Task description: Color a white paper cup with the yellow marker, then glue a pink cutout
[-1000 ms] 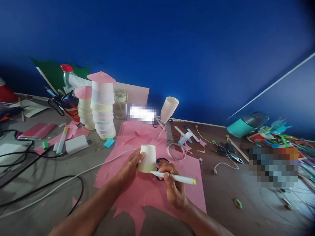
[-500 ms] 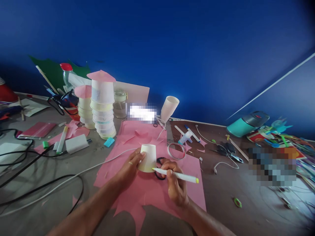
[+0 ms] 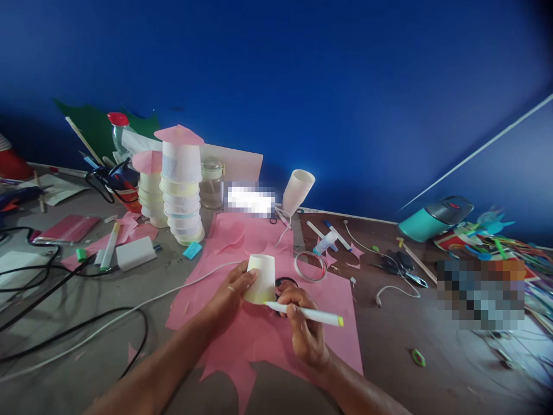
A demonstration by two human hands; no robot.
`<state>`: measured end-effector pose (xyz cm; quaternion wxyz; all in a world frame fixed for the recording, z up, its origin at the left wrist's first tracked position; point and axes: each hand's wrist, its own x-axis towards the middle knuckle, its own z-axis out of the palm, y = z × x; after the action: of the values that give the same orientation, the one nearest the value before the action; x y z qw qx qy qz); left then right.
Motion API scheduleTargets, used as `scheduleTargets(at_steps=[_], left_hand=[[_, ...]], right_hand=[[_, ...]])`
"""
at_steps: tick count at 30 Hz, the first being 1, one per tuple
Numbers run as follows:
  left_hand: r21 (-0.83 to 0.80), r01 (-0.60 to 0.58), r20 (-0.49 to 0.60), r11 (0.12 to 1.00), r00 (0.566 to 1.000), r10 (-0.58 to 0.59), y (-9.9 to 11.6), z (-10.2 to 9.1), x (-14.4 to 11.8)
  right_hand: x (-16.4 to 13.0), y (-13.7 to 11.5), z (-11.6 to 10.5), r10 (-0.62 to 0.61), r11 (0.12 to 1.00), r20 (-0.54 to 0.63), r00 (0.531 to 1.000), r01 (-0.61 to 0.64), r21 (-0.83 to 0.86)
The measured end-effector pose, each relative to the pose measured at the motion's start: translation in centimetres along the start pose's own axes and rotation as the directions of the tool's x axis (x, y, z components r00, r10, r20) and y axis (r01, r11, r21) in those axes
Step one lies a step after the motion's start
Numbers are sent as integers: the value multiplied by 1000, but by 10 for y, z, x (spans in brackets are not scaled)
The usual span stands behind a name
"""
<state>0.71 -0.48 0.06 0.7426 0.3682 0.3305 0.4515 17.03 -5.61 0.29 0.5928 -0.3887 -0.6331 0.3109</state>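
On a cluttered grey-brown desk (image 3: 64,323) against a deep blue wall (image 3: 345,86), pink paper sheet (image 3: 259,340) spread mid-desk. Upturned white paper cup (image 3: 260,278) on the sheet, pinned by left hand (image 3: 228,294) curled round its side. Right hand (image 3: 305,328) closed on white marker (image 3: 305,313), tip at the cup's base edge. Behind: stacked cups with pink paper lids (image 3: 181,184), leaning cup sleeve (image 3: 297,190), glass jar (image 3: 211,183), tape ring (image 3: 309,266) just right of the cup. Black and white cables (image 3: 86,323) across the left. Teal flask (image 3: 434,218) and scissors (image 3: 400,266) at right. Two patches pixelated; dark object behind the cup mostly hidden; right edge blurred.
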Motion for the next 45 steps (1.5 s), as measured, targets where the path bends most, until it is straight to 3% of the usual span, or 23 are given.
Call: scheduleTargets(at_steps=[7, 13, 19, 25, 31, 37, 42, 45], left_hand=[[25, 1, 7, 1000, 1000, -1, -4, -3, 1], [50, -9, 6, 999, 1000, 9, 0, -1, -1], [40, -6, 37, 999, 999, 4, 0, -1, 0], [26, -8, 37, 1000, 999, 7, 3, 1, -2], [14, 29, 20, 999, 999, -29, 4, 3, -2], [20, 11, 34, 1000, 999, -11, 7, 6, -3], [26, 20, 28, 999, 999, -21, 7, 6, -3], [23, 20, 35, 1000, 999, -21, 7, 6, -3]], right_hand=[[0, 7, -1, -5, 1000, -101, 995, 6, 18], [4, -1, 0, -46, 998, -16, 999, 45, -41], [3, 3, -1, -36, 999, -99, 994, 35, -9], [2, 0, 0, -37, 999, 17, 999, 37, -15], [2, 5, -2, -33, 999, -78, 996, 32, -14], [3, -3, 0, -40, 998, 28, 999, 41, -46], [4, -2, 0, -36, 997, -77, 996, 31, -74], [4, -1, 0, -42, 998, -63, 997, 38, -59]])
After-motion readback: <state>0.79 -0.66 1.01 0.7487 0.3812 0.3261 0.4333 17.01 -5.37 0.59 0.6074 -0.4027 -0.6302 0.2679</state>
